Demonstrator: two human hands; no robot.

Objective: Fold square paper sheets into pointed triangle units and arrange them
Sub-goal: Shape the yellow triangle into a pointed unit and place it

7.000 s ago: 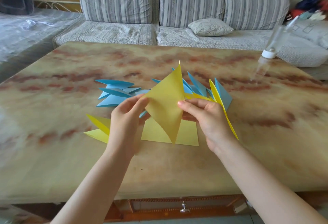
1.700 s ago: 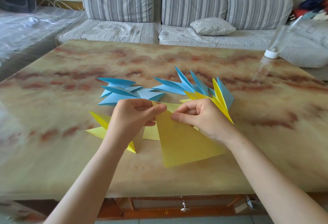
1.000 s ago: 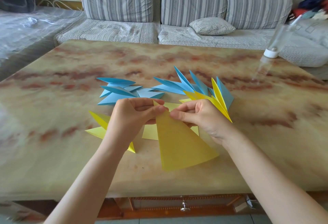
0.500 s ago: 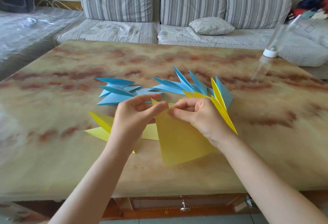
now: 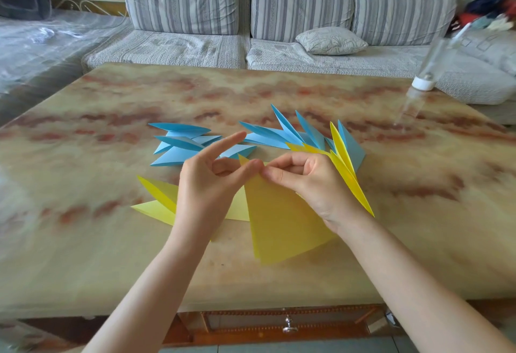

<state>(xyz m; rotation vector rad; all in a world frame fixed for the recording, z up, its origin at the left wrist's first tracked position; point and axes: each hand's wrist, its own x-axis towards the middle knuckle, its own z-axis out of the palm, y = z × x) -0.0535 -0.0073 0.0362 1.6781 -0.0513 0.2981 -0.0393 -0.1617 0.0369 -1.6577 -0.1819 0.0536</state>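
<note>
Your left hand [image 5: 208,188] and right hand [image 5: 312,185] meet at the narrow top tip of the folded yellow sheet [image 5: 282,229], whose wide end points at the near edge of the table [image 5: 83,255]. Your right thumb and forefinger pinch that tip. Your left thumb pinches it against curled fingers, with the forefinger stretched out straight. Beyond your hands, toward the table's middle, blue units [image 5: 181,147] lie in two clusters. Yellow units [image 5: 347,176] fan out just beside your right hand, and more lie partly under your left wrist. A blurred clear bottle [image 5: 423,83] stands at the far right corner.
</note>
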